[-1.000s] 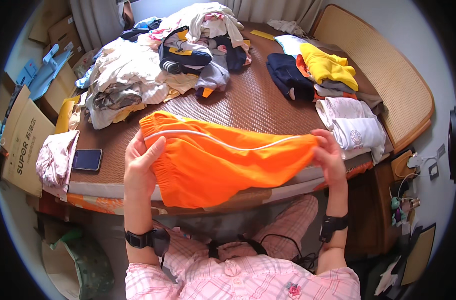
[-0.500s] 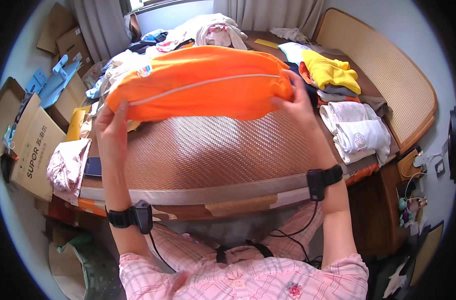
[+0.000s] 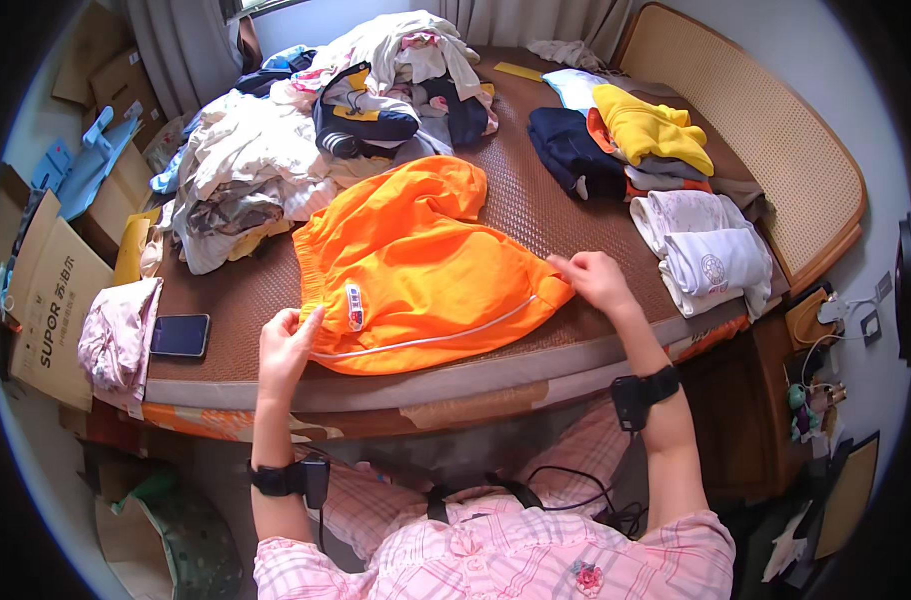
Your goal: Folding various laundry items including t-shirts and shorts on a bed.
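Observation:
A pair of orange shorts (image 3: 426,270) lies spread on the woven mat of the bed, its gathered waistband toward the left and its legs toward the right. White piping runs along the near side, and a small patch sits close to the waistband. My left hand (image 3: 288,350) pinches the near corner of the waistband. At the hem of the near leg, my right hand (image 3: 594,282) grips the cloth between thumb and fingers. The far leg is bunched and partly folded.
Behind the shorts rises a heap of mixed clothes (image 3: 246,150). Folded piles, one topped by a yellow garment (image 3: 654,130), one by a white garment (image 3: 721,262), lie on the right. A phone (image 3: 180,336) and a folded pink garment (image 3: 121,330) are at the left edge.
The orange shorts have come down from being held stretched in the air to lying on the mat. Both hands have lowered toward me, still holding the cloth.

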{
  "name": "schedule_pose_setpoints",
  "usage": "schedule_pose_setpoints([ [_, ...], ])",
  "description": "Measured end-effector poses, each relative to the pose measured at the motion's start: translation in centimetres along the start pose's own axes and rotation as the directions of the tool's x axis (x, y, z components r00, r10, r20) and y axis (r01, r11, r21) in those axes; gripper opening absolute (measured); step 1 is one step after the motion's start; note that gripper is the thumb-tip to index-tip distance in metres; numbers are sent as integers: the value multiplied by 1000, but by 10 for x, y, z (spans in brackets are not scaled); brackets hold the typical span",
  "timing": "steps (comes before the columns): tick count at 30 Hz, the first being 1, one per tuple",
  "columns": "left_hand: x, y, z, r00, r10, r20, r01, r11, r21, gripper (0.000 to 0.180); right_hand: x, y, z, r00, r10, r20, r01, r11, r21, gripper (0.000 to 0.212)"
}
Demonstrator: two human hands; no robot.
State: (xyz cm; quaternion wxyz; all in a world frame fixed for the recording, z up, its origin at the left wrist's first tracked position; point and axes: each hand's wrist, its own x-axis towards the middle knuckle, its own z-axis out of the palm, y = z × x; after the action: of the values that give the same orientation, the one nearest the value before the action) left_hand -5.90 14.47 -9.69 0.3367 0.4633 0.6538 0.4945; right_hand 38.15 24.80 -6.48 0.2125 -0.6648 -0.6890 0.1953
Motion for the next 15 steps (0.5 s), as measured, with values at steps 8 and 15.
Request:
schedule_pose_setpoints([
  [8, -36, 5, 15, 962, 239, -132, -245, 969, -36, 9, -36, 6, 12, 940, -274, -205, 312, 932, 186, 23],
  [15, -90, 35, 5, 995, 43, -95, 1, 908, 419, 26, -92, 10, -14, 945, -281, 169, 267, 959, 96, 30],
])
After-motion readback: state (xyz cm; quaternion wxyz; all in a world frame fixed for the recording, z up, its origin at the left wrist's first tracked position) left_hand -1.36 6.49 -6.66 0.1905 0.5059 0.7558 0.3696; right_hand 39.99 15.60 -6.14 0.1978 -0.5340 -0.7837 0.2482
